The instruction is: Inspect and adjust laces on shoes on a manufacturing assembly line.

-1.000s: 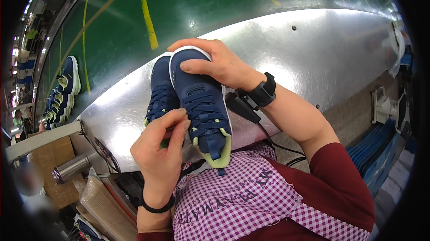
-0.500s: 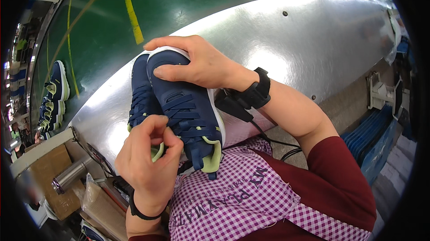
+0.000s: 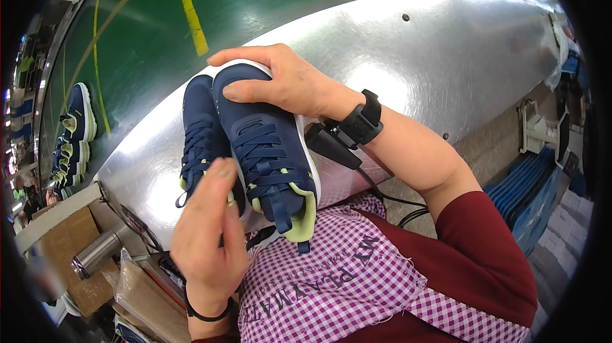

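Two navy sneakers with flat laces and lime-green linings stand side by side at the edge of the metal table, toes pointing away from me. My right hand [image 3: 280, 81] is wrapped around the toe of the right sneaker [image 3: 264, 142], thumb on top and fingers over the white sole's front. The left sneaker [image 3: 199, 123] sits against it, its heel end partly hidden by my left hand [image 3: 207, 234]. That hand is blurred, its fingers stretched upward and the thumb a little apart, with nothing visible in them.
A curved shiny metal table [image 3: 408, 56] borders a green surface [image 3: 140, 30] with yellow lines. More navy sneakers [image 3: 75, 132] stand at the far left. A cardboard box [image 3: 70, 247] and a metal cylinder [image 3: 99, 254] are at lower left; blue panels [image 3: 526, 196] stand at right.
My left hand has come away from the right sneaker's laces, moving slightly left and down, and its pinch has loosened. My right hand keeps its hold on the toe.
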`<state>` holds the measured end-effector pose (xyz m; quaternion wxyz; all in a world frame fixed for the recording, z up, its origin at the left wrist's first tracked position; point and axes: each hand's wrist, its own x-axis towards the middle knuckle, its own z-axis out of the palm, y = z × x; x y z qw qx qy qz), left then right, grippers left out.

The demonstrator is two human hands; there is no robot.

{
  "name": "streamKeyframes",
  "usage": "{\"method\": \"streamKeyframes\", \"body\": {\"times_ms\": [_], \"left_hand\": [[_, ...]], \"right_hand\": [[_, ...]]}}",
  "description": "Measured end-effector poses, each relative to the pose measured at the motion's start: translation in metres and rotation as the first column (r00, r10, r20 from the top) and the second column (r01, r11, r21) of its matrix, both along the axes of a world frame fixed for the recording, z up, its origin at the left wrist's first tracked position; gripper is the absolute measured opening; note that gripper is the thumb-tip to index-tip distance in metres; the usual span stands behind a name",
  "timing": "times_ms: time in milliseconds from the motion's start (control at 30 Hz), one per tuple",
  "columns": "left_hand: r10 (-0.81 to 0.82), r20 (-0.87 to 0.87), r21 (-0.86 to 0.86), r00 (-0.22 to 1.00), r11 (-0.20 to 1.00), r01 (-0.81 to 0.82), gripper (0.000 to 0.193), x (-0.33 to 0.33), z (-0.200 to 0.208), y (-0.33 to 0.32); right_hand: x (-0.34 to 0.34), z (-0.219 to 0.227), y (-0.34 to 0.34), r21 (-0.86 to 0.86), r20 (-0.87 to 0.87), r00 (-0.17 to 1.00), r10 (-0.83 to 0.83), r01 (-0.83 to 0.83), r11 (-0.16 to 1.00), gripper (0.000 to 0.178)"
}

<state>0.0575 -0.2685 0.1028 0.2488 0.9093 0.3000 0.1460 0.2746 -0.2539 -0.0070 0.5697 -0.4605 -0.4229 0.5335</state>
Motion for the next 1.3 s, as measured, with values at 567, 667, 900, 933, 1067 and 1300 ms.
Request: {"method": "streamKeyframes", "body": {"times_ms": [567,667,900,933,1067,1300], "left_hand": [[-0.146,0.201,0.217,0.969,0.971,0.101,0.035,-0.011,-0.004,-0.002],[-0.100,0.309,0.165,0.946,0.985,0.050,0.035,0.006,0.001,0.011],[-0.401,0.006,0.081,0.916,0.913,0.399,0.035,0.025,0.017,0.040],[-0.465,-0.074,0.094,0.882,0.877,0.470,0.035,0.027,0.021,0.042],[-0.538,-0.227,0.017,0.812,0.831,0.555,0.035,0.039,0.032,0.054],[-0.573,-0.462,0.100,0.676,0.724,0.682,0.023,0.049,0.040,0.058]], "right_hand": [[-0.004,0.000,0.006,-0.052,0.182,0.980,-0.074,0.085,0.995,0.047],[-0.008,0.000,0.008,-0.080,0.245,0.966,-0.083,0.105,0.991,0.048],[-0.015,0.005,0.010,-0.035,0.309,0.946,-0.098,0.114,0.993,0.055],[-0.015,0.005,0.010,-0.036,0.308,0.946,-0.103,0.120,0.992,0.055],[-0.012,0.003,0.011,-0.060,0.365,0.927,-0.092,0.122,0.991,0.061],[-0.021,-0.003,0.018,-0.043,0.403,0.906,-0.131,0.161,0.986,0.069]]}}
